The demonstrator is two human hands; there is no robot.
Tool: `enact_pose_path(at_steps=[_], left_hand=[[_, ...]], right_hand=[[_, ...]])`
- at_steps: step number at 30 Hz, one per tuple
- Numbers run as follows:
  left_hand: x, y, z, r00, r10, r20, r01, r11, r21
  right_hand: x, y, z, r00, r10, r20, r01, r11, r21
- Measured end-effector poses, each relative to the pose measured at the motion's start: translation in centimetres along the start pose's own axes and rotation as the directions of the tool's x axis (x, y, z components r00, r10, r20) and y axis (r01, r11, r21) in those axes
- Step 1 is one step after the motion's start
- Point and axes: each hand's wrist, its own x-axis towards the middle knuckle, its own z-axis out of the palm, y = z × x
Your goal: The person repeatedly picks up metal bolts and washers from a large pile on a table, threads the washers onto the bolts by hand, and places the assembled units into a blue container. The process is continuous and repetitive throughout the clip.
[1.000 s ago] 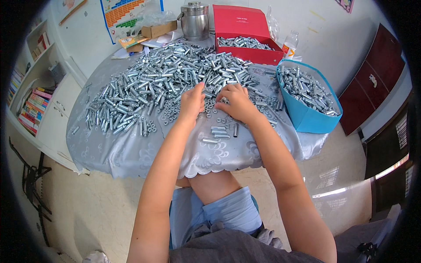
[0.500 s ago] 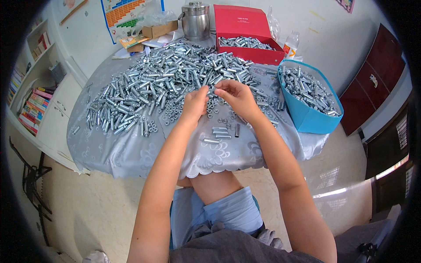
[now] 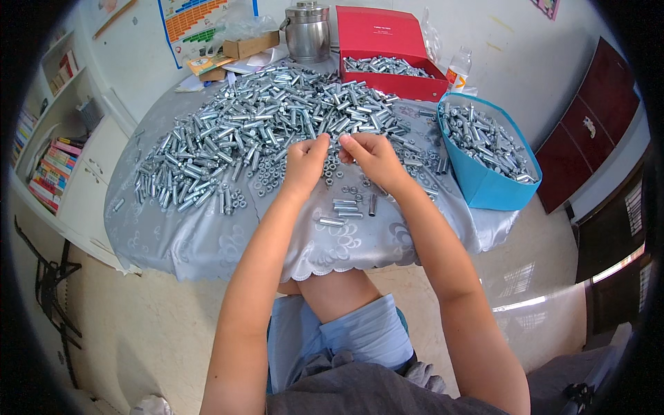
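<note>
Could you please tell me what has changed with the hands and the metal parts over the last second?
Both hands lifted off the scattered parts and came together: the left hand and right hand now meet fingertip to fingertip above the cloth, seemingly pinching something small that cannot be made out. The heap of metal sleeves, the short row of sleeves, the blue bin and the red box stayed put.

table (image 3: 207, 242), grey patterned cloth | bolt heap (image 3: 277, 117) | red box (image 3: 394, 48) | blue bin (image 3: 487, 183) | steel pot (image 3: 308, 31)

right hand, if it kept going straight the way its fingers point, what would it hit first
Most likely the left hand: the right hand points leftward at it, fingertips almost meeting. Just beyond lies the pile of metal sleeves. Depth is unclear.
</note>
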Motion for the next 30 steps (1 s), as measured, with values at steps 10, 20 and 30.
enact_pose_path(at_steps=[10,20,30], left_hand=[[0.2,-0.1,-0.1,0.999,0.02,-0.042,-0.018,0.999,0.037],[0.2,-0.2,-0.2,0.999,0.043,-0.009,-0.042,0.997,0.058],[0.1,-0.2,-0.3,0.999,0.046,-0.016,-0.045,0.997,0.059]], right_hand=[[0.0,0.2,-0.1,0.978,-0.209,-0.014,0.206,0.971,-0.123],[-0.3,-0.3,-0.5,0.989,-0.139,-0.043,0.133,0.983,-0.125],[-0.5,-0.9,-0.3,0.982,-0.183,-0.046,0.186,0.981,0.053]])
